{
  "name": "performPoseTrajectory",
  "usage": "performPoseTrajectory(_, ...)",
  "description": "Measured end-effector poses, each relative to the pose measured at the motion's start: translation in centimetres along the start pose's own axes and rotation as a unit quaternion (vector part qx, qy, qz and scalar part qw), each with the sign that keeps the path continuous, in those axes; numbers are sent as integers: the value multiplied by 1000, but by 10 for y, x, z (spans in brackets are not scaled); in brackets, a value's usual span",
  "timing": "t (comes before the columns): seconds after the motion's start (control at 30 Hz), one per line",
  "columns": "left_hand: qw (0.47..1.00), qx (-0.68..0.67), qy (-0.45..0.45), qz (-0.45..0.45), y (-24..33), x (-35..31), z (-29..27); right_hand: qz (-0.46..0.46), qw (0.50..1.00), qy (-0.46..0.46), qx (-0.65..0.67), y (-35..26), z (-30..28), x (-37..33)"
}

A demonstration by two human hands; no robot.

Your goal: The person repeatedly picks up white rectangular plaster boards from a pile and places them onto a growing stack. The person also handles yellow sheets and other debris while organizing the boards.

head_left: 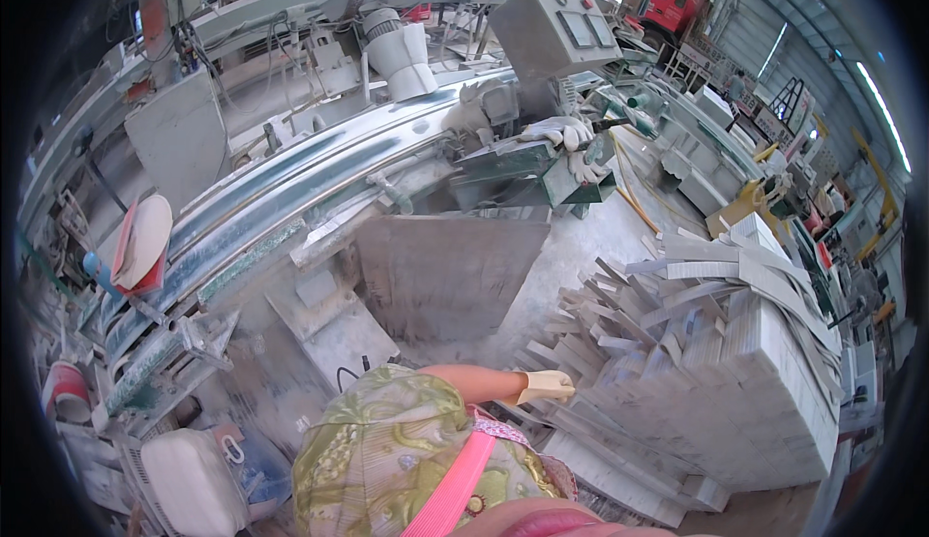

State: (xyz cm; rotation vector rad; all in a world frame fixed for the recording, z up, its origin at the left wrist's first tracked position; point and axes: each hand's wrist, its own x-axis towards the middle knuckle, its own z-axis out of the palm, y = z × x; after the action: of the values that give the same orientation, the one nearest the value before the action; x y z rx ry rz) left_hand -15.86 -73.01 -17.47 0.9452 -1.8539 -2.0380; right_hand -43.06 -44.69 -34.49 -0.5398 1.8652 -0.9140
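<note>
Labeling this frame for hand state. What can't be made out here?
- Left hand: not visible in the head view; the person's patterned clothing fills the lower edge.
- Right hand: gloved; the fingers merge with the pale stone strips, so grip or mere touch is unclear.
- Control panel buttons: too small to read.
- Stacked slabs: right side warped by fisheye rim.

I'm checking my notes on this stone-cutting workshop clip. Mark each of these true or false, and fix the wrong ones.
1. The person's right hand, in a pale glove, reaches to the heap of grey-white cut stone strips. True.
2. The stone strips lie in one neat flat layer. False: they are piled loosely, many askew.
3. A red vehicle stands in the far background. True.
4. The grey control box on the long dusty machine lies on the floor. False: it is mounted up above the machine bed.
</note>
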Motion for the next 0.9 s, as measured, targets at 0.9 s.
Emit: performPoseTrajectory(0.9,964,52,-252,64,37,77,38,58,994,38,86,-49,22,20)
